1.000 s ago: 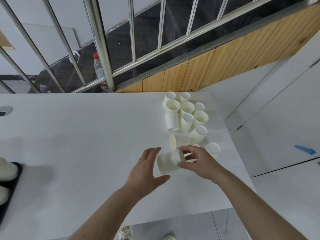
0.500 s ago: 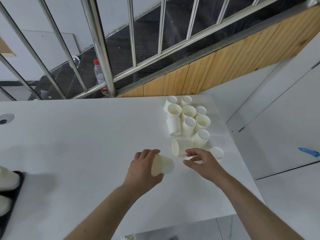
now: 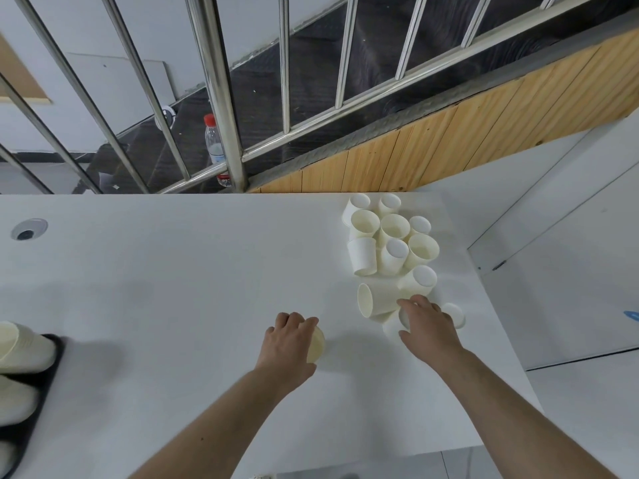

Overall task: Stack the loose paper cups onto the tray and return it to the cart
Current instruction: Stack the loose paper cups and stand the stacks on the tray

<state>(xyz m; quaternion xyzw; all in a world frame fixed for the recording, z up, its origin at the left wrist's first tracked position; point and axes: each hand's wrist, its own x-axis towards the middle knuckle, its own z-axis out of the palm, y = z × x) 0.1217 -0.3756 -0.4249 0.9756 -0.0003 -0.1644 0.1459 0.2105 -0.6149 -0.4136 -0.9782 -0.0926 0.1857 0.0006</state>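
the left hand (image 3: 288, 344) curls around one paper cup (image 3: 316, 343) on the white table (image 3: 166, 288), well left of the loose cup cluster (image 3: 392, 240). the right hand (image 3: 427, 326) grips another cup (image 3: 396, 323) at the cluster's near edge. the black tray (image 3: 41, 392) with stacked cups (image 3: 20, 347) sits far left of the cluster.

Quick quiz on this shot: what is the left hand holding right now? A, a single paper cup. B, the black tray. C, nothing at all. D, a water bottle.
A: the left hand has its fingers curled over a single paper cup on the white table, while the black tray sits apart at the left edge and the water bottle stands behind the railing.
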